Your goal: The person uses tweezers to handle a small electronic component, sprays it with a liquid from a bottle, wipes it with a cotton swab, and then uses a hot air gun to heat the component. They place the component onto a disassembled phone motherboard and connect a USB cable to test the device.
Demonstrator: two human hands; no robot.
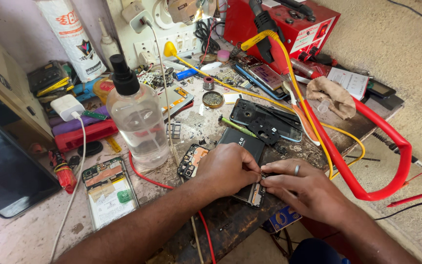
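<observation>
So both hands are pinching at the lower edge of the opened phone [242, 161] lying mid-desk [35, 230]: left hand [225, 168] covers its body, right hand [301, 188] with a ring grips a tiny part I can't make out. At 9 o'clock sits another opened phone [108, 190], at 11 a clear spray bottle [135, 117], at 1 a red soldering station [294, 24]

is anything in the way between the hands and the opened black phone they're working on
Nothing visible is. The left hand rests directly on the opened black phone with its exposed circuit board, and the right hand meets it at the phone's lower edge, fingertips pinched together there. The clear plastic spray bottle stands off to the left.
</observation>
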